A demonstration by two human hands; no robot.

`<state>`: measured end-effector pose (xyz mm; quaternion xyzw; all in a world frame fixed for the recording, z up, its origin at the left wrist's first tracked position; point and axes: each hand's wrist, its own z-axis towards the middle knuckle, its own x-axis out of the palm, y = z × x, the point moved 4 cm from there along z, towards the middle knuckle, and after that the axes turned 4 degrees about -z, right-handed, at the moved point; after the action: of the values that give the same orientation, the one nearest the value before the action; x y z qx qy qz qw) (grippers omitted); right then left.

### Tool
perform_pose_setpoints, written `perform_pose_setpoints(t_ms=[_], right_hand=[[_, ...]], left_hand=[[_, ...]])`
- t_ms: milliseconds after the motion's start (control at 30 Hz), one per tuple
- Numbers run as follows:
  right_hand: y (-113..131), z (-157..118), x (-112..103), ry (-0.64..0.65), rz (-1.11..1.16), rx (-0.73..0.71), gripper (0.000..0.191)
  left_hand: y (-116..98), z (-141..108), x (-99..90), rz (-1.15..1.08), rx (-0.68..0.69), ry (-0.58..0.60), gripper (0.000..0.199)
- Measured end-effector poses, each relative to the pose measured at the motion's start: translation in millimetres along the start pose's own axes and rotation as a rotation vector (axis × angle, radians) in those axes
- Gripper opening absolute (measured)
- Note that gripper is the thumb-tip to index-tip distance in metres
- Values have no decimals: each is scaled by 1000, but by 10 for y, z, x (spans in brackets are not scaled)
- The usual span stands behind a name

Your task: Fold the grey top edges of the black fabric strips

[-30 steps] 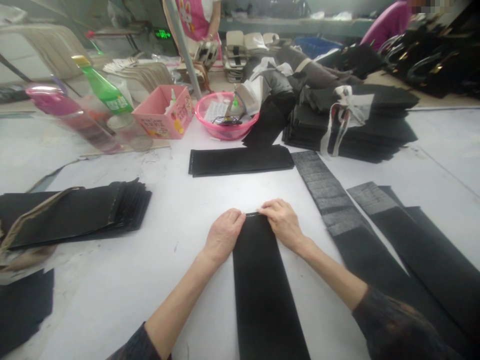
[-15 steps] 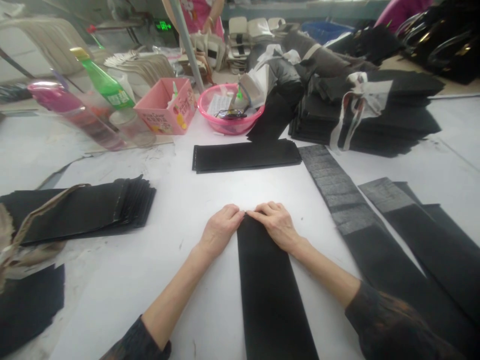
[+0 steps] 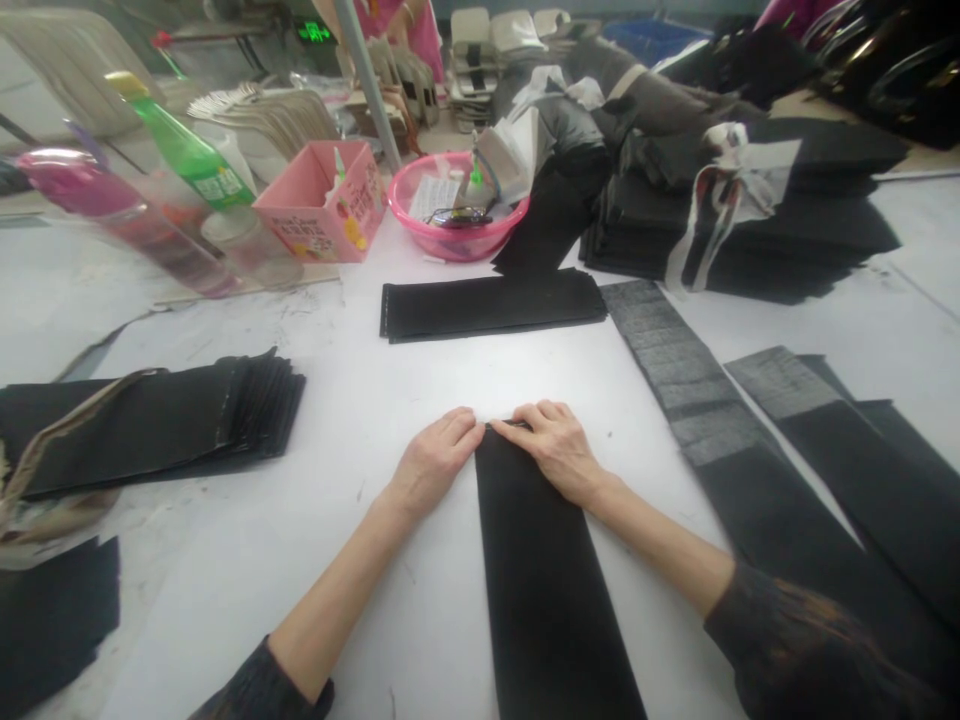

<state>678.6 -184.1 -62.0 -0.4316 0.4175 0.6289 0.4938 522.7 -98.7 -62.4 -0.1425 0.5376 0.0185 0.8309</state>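
A long black fabric strip [image 3: 551,580] lies flat on the white tabletop, running from its far end toward the front edge of the view. At the strip's far left corner, my left hand [image 3: 441,450] has its fingers drawn together and its thumb and fingertips pinching the edge. My right hand [image 3: 559,448] grips the same far edge, fingers curled, with its thumb side reaching toward the left fingertips. Small dark bits of the edge show between the two hands. What lies under the fingertips is hidden.
A folded black stack [image 3: 491,305] lies beyond my hands. Black strips with grey ends [image 3: 682,390] lie to the right, a black pile [image 3: 150,420] to the left. Farther back are a pink basin [image 3: 450,240], pink box [image 3: 322,205], green bottle [image 3: 187,150] and tied black bundle [image 3: 750,220].
My view has shifted slightly. My right fingers have moved a little apart from my left ones along the strip's far edge, showing more of that edge. Both hands stay at the strip.
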Motion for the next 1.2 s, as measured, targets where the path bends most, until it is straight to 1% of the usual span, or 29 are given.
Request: perform_pose_setpoints(t_ms=[233,433,567,733,900,1067,1200], right_hand=[[20,10,-1,-2,-25,-13,32],[24,22,-15,-2,-35,-23,34],[27,28,-12,-3,-31,-27,34],[31,35,-5,-8,-29,-31,33],[28,34,4,-20,-36,-27,32],[31,39,-5,-42,-39,-9,30],[5,-11,-62,-46,-54,20,26]], left_hand=[[-18,-17,3,31,-10,26,24],[-3,-49,4,2,-30,11,31],[-19,-28,-2,11,-24,10,28],[-64,4,-12,94,-22,66,26],[-114,28,-9,168,-26,92,26],[-147,26,10,201,-41,61,24],[-152,7,6,199,-55,38,25]])
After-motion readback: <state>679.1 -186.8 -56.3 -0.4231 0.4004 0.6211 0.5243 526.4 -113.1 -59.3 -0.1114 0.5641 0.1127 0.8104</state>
